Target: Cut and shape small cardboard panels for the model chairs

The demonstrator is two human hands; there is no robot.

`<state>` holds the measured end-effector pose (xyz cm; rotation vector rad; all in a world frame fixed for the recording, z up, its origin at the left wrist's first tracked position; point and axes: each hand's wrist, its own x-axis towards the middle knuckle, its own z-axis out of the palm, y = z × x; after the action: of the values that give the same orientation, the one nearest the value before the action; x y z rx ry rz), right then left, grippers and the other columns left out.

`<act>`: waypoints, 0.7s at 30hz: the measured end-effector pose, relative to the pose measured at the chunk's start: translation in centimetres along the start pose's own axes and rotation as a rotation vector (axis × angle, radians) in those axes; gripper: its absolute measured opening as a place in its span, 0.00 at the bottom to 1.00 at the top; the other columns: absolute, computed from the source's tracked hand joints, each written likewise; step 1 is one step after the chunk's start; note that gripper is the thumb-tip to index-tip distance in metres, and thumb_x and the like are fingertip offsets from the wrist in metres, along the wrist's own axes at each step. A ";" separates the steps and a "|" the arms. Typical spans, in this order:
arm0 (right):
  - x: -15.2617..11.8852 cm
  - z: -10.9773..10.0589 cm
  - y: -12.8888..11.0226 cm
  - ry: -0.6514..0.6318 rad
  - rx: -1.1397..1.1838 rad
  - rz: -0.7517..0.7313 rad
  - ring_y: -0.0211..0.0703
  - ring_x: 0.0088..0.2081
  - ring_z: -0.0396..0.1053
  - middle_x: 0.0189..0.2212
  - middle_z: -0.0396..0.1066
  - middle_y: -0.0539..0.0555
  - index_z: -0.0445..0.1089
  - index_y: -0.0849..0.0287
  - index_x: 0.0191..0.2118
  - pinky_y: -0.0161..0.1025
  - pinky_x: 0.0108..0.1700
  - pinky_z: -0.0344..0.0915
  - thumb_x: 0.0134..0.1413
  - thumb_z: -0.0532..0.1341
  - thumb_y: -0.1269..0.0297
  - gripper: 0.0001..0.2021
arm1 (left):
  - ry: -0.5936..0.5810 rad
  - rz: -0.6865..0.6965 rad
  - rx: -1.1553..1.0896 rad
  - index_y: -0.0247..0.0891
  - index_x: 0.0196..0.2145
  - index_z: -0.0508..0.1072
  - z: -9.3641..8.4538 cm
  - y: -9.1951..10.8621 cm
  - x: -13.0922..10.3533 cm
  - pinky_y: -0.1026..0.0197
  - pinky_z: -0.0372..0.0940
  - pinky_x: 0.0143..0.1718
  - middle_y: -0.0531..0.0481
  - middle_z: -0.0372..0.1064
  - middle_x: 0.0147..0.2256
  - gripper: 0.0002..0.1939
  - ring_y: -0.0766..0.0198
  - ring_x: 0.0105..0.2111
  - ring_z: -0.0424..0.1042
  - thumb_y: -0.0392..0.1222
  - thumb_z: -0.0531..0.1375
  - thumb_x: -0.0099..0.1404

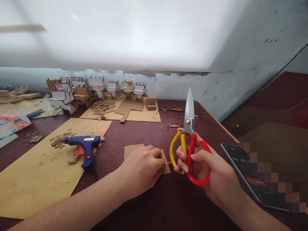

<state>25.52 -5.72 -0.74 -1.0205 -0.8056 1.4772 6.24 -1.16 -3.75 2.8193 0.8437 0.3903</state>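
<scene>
My right hand point(204, 160) grips a pair of scissors point(189, 110) by their red and yellow handles. The blades are closed and point upward. To the left, my left hand point(146, 165) is closed, its curled fingers pressed down at a piece of brown cardboard point(132, 150) flat on the table. A thin light strip point(167, 163) sticks out between these fingers and the scissors' yellow handle. Its other end is hidden, and so are most of the left fingertips. The scissors stand above the table, apart from the cardboard.
A blue glue gun point(88, 149) lies on a yellow sheet point(43, 173) among cardboard scraps. Behind are several small cardboard models point(96, 86), a larger cardboard piece point(131, 106) and thin offcuts point(173, 108). A phone point(250, 179) showing a timer lies at right.
</scene>
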 end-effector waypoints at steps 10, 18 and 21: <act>0.3 -0.2 1.0 -0.124 -0.065 -0.015 0.40 0.29 0.63 0.32 0.68 0.48 0.68 0.49 0.51 0.42 0.39 0.69 0.56 0.60 0.69 0.17 | 0.031 0.008 -0.028 0.40 0.37 0.80 0.0 -0.1 0.2 0.55 0.66 0.40 0.50 0.75 0.36 0.12 0.58 0.37 0.73 0.38 0.56 0.74; 0.4 0.2 1.8 -0.146 -0.162 -0.075 0.39 0.29 0.61 0.30 0.65 0.47 0.66 0.52 0.40 0.39 0.36 0.64 0.56 0.57 0.72 0.08 | 0.032 0.010 -0.048 0.41 0.39 0.80 0.0 -0.3 0.2 0.54 0.67 0.41 0.50 0.76 0.37 0.13 0.57 0.37 0.73 0.40 0.55 0.76; 0.3 0.4 1.8 -0.147 -0.189 -0.091 0.39 0.28 0.60 0.30 0.65 0.47 0.66 0.52 0.41 0.40 0.36 0.64 0.57 0.57 0.71 0.08 | 0.016 0.010 -0.045 0.41 0.39 0.80 -0.1 -0.2 0.2 0.54 0.67 0.40 0.49 0.76 0.37 0.14 0.57 0.37 0.73 0.40 0.54 0.76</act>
<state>24.48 -5.71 -2.24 -1.0084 -1.1004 1.4301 6.29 -0.83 -3.66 2.7835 0.8142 0.4281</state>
